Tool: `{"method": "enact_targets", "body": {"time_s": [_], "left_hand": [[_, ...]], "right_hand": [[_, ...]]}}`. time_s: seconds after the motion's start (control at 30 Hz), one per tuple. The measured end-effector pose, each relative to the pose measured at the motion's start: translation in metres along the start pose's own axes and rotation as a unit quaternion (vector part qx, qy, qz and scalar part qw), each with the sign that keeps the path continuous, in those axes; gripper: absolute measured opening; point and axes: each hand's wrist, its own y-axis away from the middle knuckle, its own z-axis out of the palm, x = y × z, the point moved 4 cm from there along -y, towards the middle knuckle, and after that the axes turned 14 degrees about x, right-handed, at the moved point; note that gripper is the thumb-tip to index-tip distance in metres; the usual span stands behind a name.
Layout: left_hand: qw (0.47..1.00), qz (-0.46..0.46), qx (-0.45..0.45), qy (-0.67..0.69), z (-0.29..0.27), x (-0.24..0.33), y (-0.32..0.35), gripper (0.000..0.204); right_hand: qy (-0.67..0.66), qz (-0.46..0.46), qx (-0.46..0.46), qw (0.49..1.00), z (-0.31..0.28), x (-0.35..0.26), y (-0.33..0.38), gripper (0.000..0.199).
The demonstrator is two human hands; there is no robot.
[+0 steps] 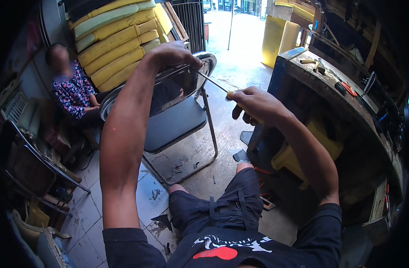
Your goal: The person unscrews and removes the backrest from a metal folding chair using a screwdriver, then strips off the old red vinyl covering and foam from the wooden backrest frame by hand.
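Workshop floor (pixel 86 214) is part tile, part bare gray, w/ dark scraps (pixel 241 156) lying about; big wood bench (pixel 321 81) stands on the right, w/ hand tools (pixel 318 67) on top & a yellow stool (pixel 285 157) under it; tall pile of yellow foam cushions (pixel 115 58) is at the far left, & a person (pixel 75 96) in a flowery top sits by it; folding chair (pixel 175 125) w/ a metal frame & gray seat stands in front, its dark back up high; L hand (pixel 172 54) is bent over the top rim of that back; can't tell if its fingers are clamped there or just rest, b/c the back of the hand hides them; R hand (pixel 257 105) is closed round the yellow handle of a screwdriver (pixel 214 83), lower fingers loose; its thin shaft slants up & left from that grip to the chair back's side edge, tip just beside the L fingertips; can't tell if the tip is in a screw or only near the rim; step in hand is prob. tool work at that corner; next move, I'd guess, calls for a steady chair, a straight tip & a firm R wrist, w/ L fingers clear of any slip.
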Motion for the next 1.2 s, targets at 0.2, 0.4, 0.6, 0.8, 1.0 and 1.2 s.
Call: {"method": "enact_targets", "body": {"time_s": [0.2,0.4,0.6,0.8,1.0,1.2], "left_hand": [[1.000,0.002,-0.011,-0.007,-0.004,0.008,0.004,0.051],[1.000,0.001,0.003,-0.021,-0.003,-0.002,0.003,0.052],[1.000,-0.003,-0.012,-0.014,-0.007,0.007,0.006,0.049],[1.000,-0.003,-0.029,-0.004,-0.002,0.004,0.008,0.052],[0.999,-0.006,-0.050,0.009,-0.009,0.008,0.005,0.050],[0.999,0.000,-0.032,0.017,-0.006,0.006,0.009,0.049]], "right_hand": [[0.286,-0.452,0.310,0.786,0.004,0.005,0.010,0.044],[-0.155,-0.039,-0.038,0.986,0.006,-0.003,0.011,0.044],[0.328,-0.380,0.326,0.801,0.019,-0.017,0.037,0.030],[-0.106,-0.035,0.013,0.994,0.002,0.003,0.013,0.050],[0.335,-0.425,0.336,0.771,0.009,-0.002,0.022,0.033],[-0.105,-0.014,0.015,0.994,-0.002,0.014,0.002,0.049]]}}
